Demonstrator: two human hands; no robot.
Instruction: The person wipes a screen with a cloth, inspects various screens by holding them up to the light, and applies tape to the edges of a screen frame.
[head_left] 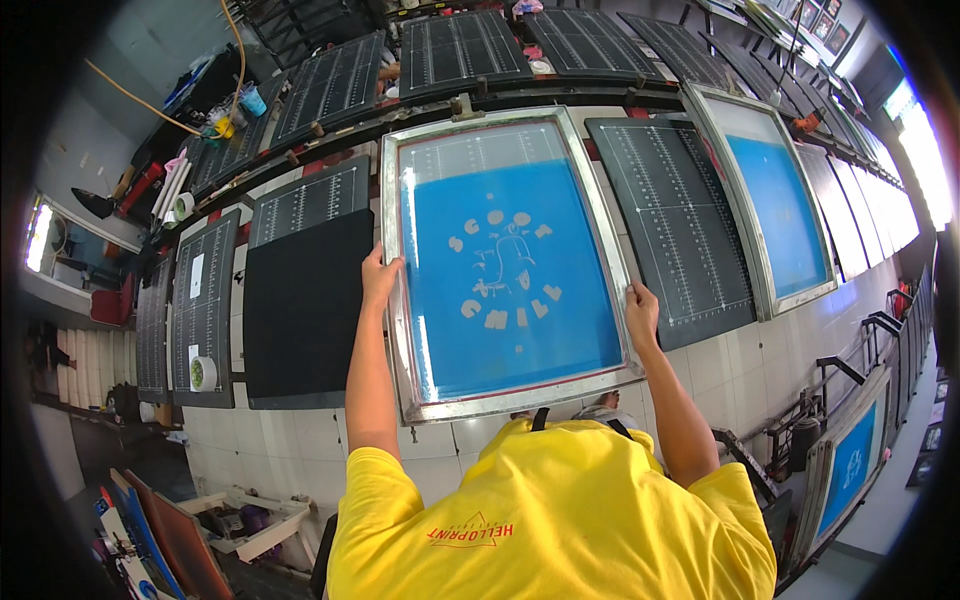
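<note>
A silk-screen printing frame lies in front of me, with a metal border, blue-coated mesh and a pale scooter design ringed by lettering. My left hand grips its left border, fingers mostly hidden beneath. On the opposite side, my right hand is closed around the right border. The screen's far end is over the row of printing boards, and its near end reaches close to my body. Beside my left hand, a black cloth covers much of a board. To the right of the screen is a dark board with white measuring marks.
Another blue screen leans over the boards at the right. A third blue screen stands lower right. Several marked boards line the far side behind a rail. A tape roll rests on a left board. Panels lean lower left.
</note>
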